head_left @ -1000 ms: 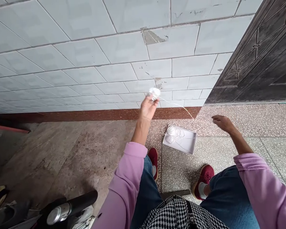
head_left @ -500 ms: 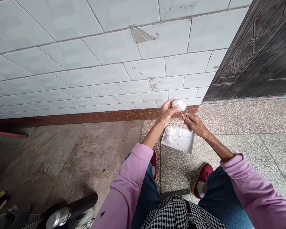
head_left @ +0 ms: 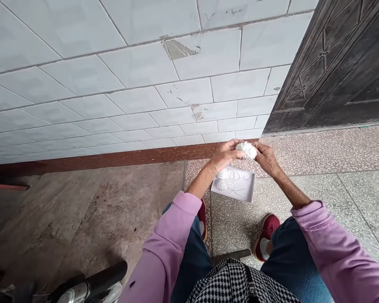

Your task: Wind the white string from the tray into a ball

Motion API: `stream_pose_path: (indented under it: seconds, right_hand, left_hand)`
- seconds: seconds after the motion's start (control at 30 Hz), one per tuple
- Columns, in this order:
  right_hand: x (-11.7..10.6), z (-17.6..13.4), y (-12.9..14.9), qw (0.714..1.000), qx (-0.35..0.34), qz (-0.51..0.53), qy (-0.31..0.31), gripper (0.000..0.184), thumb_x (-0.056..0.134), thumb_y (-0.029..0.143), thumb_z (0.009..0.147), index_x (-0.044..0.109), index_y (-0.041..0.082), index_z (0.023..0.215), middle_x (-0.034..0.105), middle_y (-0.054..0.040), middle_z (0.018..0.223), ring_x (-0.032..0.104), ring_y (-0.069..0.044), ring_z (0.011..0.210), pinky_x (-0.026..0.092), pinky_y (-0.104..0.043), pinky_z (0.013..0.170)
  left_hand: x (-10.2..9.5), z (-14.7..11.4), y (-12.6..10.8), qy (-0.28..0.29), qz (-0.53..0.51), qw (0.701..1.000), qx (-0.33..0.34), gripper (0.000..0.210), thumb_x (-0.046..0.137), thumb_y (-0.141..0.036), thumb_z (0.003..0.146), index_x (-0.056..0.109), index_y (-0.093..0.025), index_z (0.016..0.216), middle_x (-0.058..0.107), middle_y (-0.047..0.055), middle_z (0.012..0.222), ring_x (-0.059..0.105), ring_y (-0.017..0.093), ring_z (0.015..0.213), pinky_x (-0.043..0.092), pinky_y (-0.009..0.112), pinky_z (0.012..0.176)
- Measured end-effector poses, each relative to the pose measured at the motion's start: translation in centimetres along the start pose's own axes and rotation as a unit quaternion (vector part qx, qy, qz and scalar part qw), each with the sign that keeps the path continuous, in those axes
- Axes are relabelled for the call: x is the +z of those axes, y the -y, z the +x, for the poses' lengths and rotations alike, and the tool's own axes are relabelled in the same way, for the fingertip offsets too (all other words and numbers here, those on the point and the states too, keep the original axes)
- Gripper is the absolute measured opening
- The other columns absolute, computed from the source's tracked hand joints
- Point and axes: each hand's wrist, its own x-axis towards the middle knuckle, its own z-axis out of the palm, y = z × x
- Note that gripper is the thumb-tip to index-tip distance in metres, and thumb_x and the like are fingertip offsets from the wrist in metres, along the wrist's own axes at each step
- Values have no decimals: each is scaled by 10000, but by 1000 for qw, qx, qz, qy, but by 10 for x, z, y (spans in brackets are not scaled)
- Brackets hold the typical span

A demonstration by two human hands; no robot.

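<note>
A fluffy white pom-pom of yarn (head_left: 246, 150) is between my two hands, above the floor near the wall. My left hand (head_left: 226, 155) grips it from the left, thumb in front and fingers behind. On its right side my right hand (head_left: 265, 156) is closed against it, with some fingertips hidden behind the white strands. Below the hands lies a shallow white box (head_left: 244, 194) on the floor. Inside it, loose white yarn (head_left: 230, 179) lies in loops with small wound balls, partly covered by my left wrist.
A white tiled wall (head_left: 139, 67) with a brown base strip rises ahead. To the right stands a dark carved door (head_left: 341, 71). My red shoes (head_left: 268, 231) are on either side below the box. A black-and-silver cylindrical part (head_left: 104, 275) lies at lower left.
My right hand has moved up from the strand below the pom-pom to its right side. The pom-pom sits slightly lower and further right. The view has shifted a little.
</note>
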Motion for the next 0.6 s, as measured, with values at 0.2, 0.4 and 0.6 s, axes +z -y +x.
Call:
stream_pose_path:
  seconds: [0.2, 0.4, 0.6]
  right_hand:
    - [14, -4, -4, 994, -7, -82, 72, 460, 565, 599, 1024, 655, 207, 801, 518, 9, 617, 457, -156, 594, 371, -316, 608]
    - [13, -15, 23, 987, -36, -81, 134, 502, 565, 648, 1072, 700, 211, 865, 513, 13, 643, 457, -156, 611, 367, -317, 619]
    - [-9, -6, 29, 998, -43, -31, -19, 600, 638, 781, 995, 699, 210, 823, 513, 8, 652, 436, -150, 622, 357, -312, 598]
  left_hand:
    - [-3, 7, 3, -105, 17, 993, 48, 615, 959, -322, 586, 607, -220, 1079, 719, 33, 1031, 687, 196, 928, 577, 352, 869]
    - [-15, 11, 6, -184, 180, 959, 117, 528, 901, -215, 595, 593, -221, 1023, 694, 4, 956, 645, 170, 857, 496, 287, 795]
    - [-13, 1, 3, -12, 190, 980, 50, 524, 925, -306, 675, 746, -205, 1158, 750, 52, 1038, 659, 185, 881, 508, 331, 838]
